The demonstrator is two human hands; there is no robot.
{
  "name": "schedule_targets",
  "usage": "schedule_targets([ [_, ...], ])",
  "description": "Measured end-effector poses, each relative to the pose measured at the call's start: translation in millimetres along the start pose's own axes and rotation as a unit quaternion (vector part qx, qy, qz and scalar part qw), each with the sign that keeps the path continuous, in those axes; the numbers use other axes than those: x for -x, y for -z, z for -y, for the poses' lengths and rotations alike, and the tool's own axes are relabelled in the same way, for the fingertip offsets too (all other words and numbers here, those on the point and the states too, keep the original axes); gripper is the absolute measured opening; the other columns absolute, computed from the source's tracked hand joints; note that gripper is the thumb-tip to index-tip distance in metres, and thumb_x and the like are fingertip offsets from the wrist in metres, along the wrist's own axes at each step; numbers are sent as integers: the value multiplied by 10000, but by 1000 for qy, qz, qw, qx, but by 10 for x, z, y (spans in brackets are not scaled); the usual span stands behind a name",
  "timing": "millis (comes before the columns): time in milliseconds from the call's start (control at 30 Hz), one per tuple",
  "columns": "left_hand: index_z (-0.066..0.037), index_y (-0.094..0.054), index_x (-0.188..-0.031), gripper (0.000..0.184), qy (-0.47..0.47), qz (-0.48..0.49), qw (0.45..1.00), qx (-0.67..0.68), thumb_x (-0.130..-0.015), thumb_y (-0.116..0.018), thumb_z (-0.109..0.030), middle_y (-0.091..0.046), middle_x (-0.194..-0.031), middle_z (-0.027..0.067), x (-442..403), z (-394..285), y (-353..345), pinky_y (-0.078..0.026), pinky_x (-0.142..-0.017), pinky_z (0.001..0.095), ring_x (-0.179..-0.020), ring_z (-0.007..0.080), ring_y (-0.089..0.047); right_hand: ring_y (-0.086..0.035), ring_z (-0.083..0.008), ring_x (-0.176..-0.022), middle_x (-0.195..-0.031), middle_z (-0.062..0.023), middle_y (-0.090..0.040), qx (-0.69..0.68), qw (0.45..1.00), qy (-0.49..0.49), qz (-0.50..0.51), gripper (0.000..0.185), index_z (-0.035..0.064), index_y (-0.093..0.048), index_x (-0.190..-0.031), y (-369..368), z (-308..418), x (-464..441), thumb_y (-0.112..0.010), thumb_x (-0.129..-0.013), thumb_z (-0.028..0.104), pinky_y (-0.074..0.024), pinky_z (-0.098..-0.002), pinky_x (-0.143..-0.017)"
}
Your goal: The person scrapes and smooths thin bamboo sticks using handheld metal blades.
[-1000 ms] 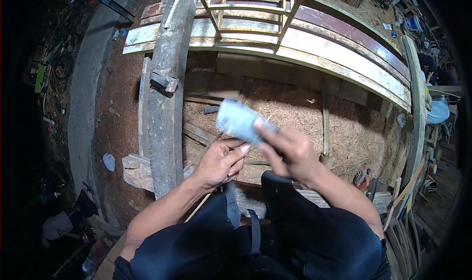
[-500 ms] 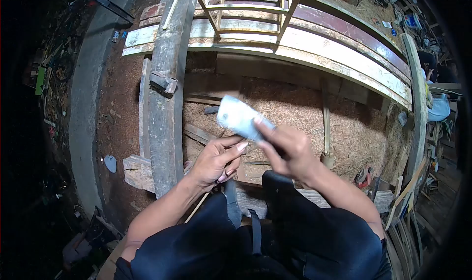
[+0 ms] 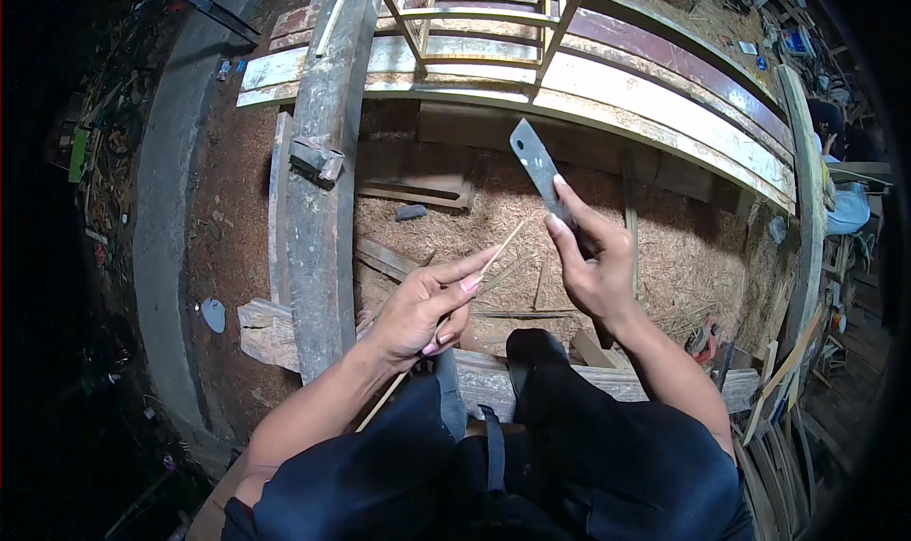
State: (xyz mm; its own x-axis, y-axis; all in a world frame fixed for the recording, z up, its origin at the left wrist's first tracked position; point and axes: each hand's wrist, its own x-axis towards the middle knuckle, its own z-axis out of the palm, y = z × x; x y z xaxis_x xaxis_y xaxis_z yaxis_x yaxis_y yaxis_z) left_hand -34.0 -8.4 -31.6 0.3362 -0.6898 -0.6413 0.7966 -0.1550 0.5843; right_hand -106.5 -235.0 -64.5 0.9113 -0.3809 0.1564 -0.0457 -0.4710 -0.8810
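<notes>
Pinches stick (image 3: 510, 238) near its tip with curled left hand (image 3: 408, 318), likely for control, and grips blade (image 3: 534, 161) with closed right hand (image 3: 604, 270).

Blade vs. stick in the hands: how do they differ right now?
- Shape: the blade is broad and flat, with a hole near its far end; the stick is thin, with no visible hole.
- Color: blade dark grey, stick pale tan.
- Pose: blade leans up-left from the right hand; stick tip points up-right from the left hand.
Shared: both hand-held, upper ends free.
</notes>
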Motion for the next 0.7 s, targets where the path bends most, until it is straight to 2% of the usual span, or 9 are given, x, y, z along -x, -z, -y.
schedule_targets([
  [33, -135, -396, -1550, 470, 3, 13, 1000, -13, -1089, -458, -195, -435, -502, -34, 6, 3, 7, -330, -381, 195, -374, 41, -342, -416, -43, -536, -642, -20, -582, -1, 999, -36, 30, 438, 31, -619, -1371, 47, -17, 34, -684, -940, 69, -332, -264, -477],
  [133, -120, -406, -1544, 453, -22, 18, 999, -30, -1098, -427, -199, -430, -498, -32, -15, -8, 35, -328, -387, 196, -377, 42, -332, -363, -43, -549, -638, 54, -511, -108, 988, -103, 28, 419, 41, -608, -1391, 52, -23, 99, -652, -977, 95, -281, -247, -474],
  [200, -119, -399, -1547, 456, -24, 22, 998, -45, -1100, -422, -203, -429, -497, -29, -24, -1, 53, -327, -389, 197, -378, 43, -331, -402, -36, -568, -665, 76, -499, -129, 983, -129, 33, 406, 47, -592, -1409, 80, 62, 94, -611, -1013, 133, -313, -231, -495],
  [267, -118, -391, -1551, 460, -28, 27, 997, -63, -1101, -417, -208, -429, -497, -26, -25, -14, 68, -326, -391, 197, -378, 45, -330, -458, -34, -599, -703, 46, -519, -268, 942, -200, 35, 404, 40, -570, -1426, 81, 149, 98, -569, -1036, 143, -388, -223, -525],
  [333, -104, -384, -1552, 462, -39, 29, 996, -77, -1104, -405, -213, -430, -496, -23, -22, -28, 75, -331, -394, 197, -377, 49, -329, -511, -56, -608, -735, 14, -540, -263, 945, -190, 42, 404, 32, -552, -1438, 90, 132, 121, -536, -1052, 151, -464, -233, -561],
  [400, -70, -382, -1545, 476, -46, 32, 996, -74, -1097, -428, -224, -439, -490, -11, -26, -21, 83, -324, -382, 198, -367, 54, -338, -522, -75, -596, -737, 11, -559, -210, 968, -121, 67, 409, 33, -544, -1445, 93, 80, 150, -530, -1059, 166, -471, -254, -544],
  [467, -37, -380, -1538, 495, -52, 35, 995, -73, -1089, -450, -234, -447, -483, 0, -22, -9, 93, -318, -370, 199, -357, 59, -347, -521, -88, -594, -712, -7, -571, -243, 959, -130, 59, 431, 42, -556, -1439, 100, 209, 132, -591, -1023, 150, -436, -257, -532],
  [533, -30, -380, -1536, 490, -40, 10, 997, -66, -1090, -437, -223, -453, -483, 11, -18, 5, 93, -315, -358, 197, -351, 65, -350, -520, -93, -593, -694, -41, -584, -60, 990, 8, 126, 476, 48, -579, -1420, 142, 243, 98, -667, -956, 99, -418, -275, -523],
  [700, -60, -384, -1542, 497, -22, -3, 997, -70, -1057, -445, -153, -479, -521, 10, 16, 26, 115, -327, -359, 196, -373, 58, -373, -537, -193, -544, -691, -91, -565, -32, 976, 139, 162, 517, 63, -648, -1349, -33, 291, 161, -769, -846, 71, -462, -347, -513],
])
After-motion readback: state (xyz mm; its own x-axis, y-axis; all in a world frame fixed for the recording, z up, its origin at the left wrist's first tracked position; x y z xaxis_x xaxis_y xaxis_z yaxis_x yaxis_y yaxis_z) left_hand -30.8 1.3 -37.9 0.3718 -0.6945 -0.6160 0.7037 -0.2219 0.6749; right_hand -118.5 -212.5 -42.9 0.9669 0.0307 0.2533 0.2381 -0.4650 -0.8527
